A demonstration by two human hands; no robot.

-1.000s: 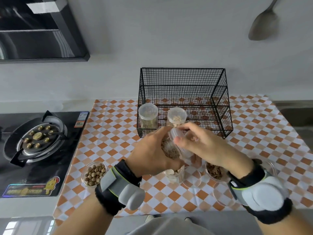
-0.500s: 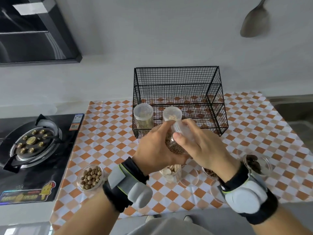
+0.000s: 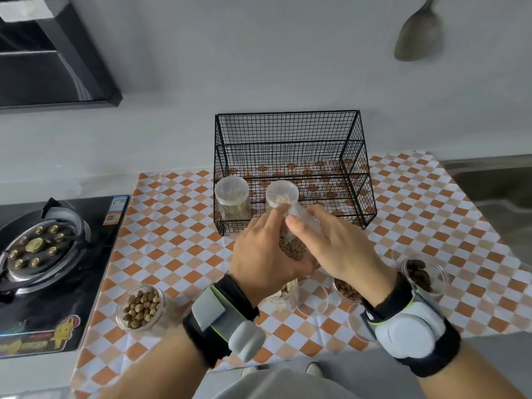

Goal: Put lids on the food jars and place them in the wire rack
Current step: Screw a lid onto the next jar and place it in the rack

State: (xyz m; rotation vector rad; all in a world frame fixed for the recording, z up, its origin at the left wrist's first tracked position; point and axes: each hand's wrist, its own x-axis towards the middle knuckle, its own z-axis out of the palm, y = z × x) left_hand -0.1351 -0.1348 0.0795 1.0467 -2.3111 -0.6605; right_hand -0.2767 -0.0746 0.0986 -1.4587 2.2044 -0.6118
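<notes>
My left hand (image 3: 266, 254) grips a clear jar of brown grains (image 3: 290, 246), held tilted above the cloth. My right hand (image 3: 336, 249) closes on the clear lid (image 3: 299, 211) at the jar's top. The black wire rack (image 3: 290, 131) stands behind them, and two lidded jars stand at its front left: one with greenish contents (image 3: 231, 200) and one with pale contents (image 3: 280, 192). On the cloth stand open jars: one of round brown nuts (image 3: 141, 308), one of pale slices (image 3: 283, 295) under my left wrist, one of brown pieces (image 3: 345, 290) and one of dark fruit (image 3: 423, 275).
A checked orange and white cloth (image 3: 178, 226) covers the counter. A gas stove (image 3: 37, 249) lies to the left, and a sink (image 3: 495, 191) to the right. Loose clear lids (image 3: 313, 300) lie near the front edge. A spoon (image 3: 417, 36) hangs on the wall.
Both hands have lifted the grain jar slightly towards the rack, with my right hand staying on the lid. The view has shifted a little.
</notes>
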